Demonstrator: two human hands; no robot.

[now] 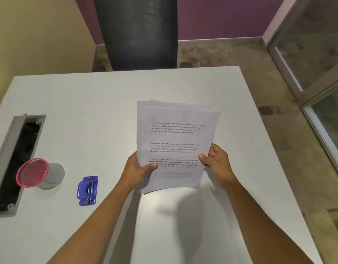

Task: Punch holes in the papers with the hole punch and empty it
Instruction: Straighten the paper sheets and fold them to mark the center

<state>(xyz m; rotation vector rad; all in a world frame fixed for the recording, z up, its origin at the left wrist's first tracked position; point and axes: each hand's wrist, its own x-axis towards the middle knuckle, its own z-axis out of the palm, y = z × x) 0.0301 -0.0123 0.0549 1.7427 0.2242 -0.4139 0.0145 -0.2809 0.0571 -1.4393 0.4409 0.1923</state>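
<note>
Both hands (175, 166) grip the papers (175, 145), hiding most fingers.

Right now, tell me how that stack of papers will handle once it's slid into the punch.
The stack of papers is probably floppy: both hands support it. Its top edges are fanned unevenly, so sheets may slip out of line.

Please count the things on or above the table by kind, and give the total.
Stack of papers, held by left hand and right hand: 1
Blue hole punch: 1
Grey cup with pink rim: 1
Total: 3
</note>
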